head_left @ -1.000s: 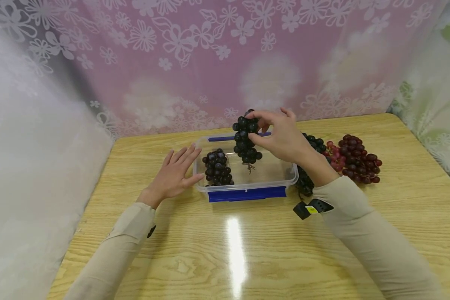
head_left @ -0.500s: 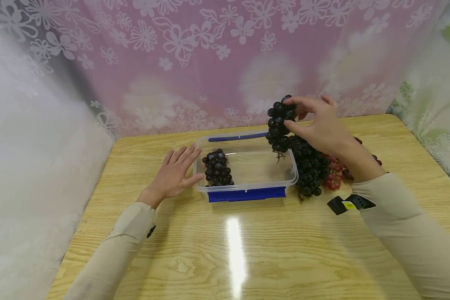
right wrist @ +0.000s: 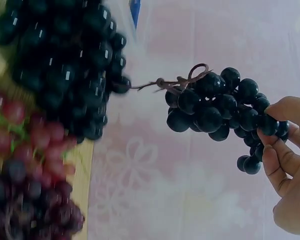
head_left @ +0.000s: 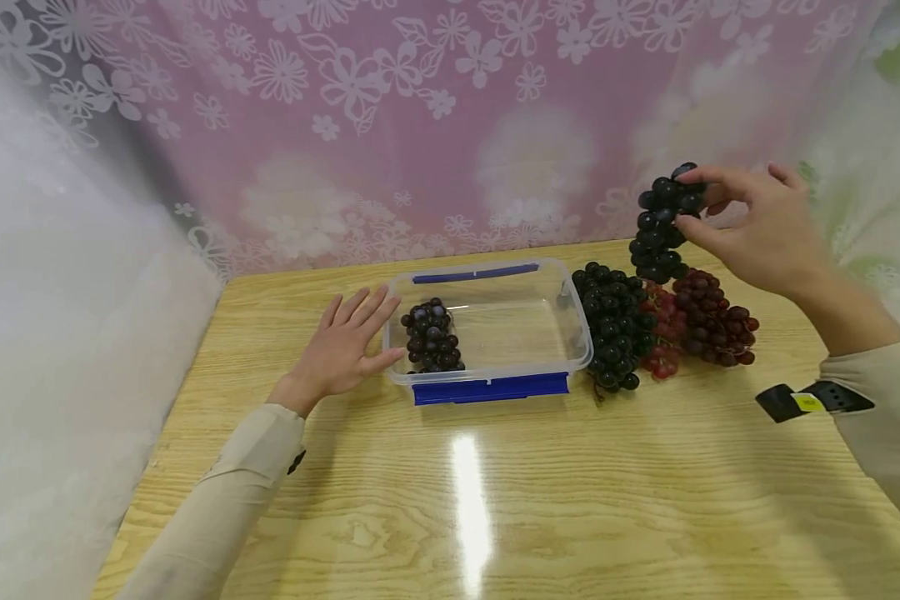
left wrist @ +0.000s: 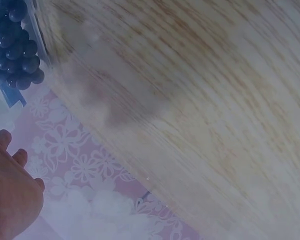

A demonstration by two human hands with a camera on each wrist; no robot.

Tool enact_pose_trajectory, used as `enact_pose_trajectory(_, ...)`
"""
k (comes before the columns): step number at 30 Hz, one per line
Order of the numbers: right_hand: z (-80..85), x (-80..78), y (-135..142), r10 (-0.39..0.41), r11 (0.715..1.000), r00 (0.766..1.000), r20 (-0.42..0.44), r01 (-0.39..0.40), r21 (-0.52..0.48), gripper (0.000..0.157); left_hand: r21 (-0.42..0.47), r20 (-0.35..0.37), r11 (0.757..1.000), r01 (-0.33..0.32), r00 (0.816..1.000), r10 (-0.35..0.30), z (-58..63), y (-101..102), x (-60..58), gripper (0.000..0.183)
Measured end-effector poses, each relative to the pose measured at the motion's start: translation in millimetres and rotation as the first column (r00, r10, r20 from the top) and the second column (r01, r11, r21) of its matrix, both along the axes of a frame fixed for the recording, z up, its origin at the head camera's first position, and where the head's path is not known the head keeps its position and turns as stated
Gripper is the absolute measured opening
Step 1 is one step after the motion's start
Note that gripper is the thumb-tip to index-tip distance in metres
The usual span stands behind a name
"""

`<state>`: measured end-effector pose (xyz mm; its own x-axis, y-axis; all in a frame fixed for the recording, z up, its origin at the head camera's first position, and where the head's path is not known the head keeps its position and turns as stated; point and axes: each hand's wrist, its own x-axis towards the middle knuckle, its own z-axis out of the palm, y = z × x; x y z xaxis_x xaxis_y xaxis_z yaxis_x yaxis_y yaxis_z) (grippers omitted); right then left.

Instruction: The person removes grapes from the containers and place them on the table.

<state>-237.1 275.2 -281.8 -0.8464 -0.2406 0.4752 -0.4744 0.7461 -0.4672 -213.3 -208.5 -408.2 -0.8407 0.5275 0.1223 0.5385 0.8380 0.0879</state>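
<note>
My right hand (head_left: 765,229) pinches a bunch of black grapes (head_left: 662,225) between thumb and fingers, in the air above the far right of the table. In the right wrist view the bunch (right wrist: 210,107) hangs with its brown stem toward the left. At the left wall of a clear plastic box (head_left: 487,374) my left hand (head_left: 345,346) rests with its fingers spread and straight. Inside that box, at its left end, lies a bunch of dark grapes (head_left: 431,337). The left wrist view shows only part of the left hand (left wrist: 12,195).
Right of the box lie a large black bunch (head_left: 611,325), a light red bunch (head_left: 663,329) and a dark red bunch (head_left: 712,317). Blue latch flaps (head_left: 491,388) run along the box's long sides. A pink floral curtain (head_left: 420,150) hangs behind the wooden table (head_left: 375,500).
My right hand has carried the black grape bunch from above the box, rightward and up, past the loose bunches. The left hand has stayed at the box's left side.
</note>
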Motion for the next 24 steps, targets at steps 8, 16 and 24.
enact_pose_trajectory(8, 1.6, 0.1, 38, -0.100, 0.991, 0.995, 0.030, 0.097, 0.095, 0.044, -0.013, -0.007, 1.000, -0.005, 1.000, 0.005, 0.5, 0, 0.3, 0.077)
enact_pose_trajectory(16, -4.9, 3.4, 75, -0.229, 0.948, 0.973, 0.020, 0.218, 0.232, 0.046, -0.003, 0.001, 1.000, -0.012, 1.000, 0.012, -1.4, -1, 0.5, 0.077)
enact_pose_trajectory(24, -24.9, 5.4, 109, -0.267, 0.933, 0.964, -0.008, 0.261, 0.246, 0.044, 0.018, 0.008, 1.000, -0.016, 1.000, 0.016, -3.0, -1, -0.4, 0.077)
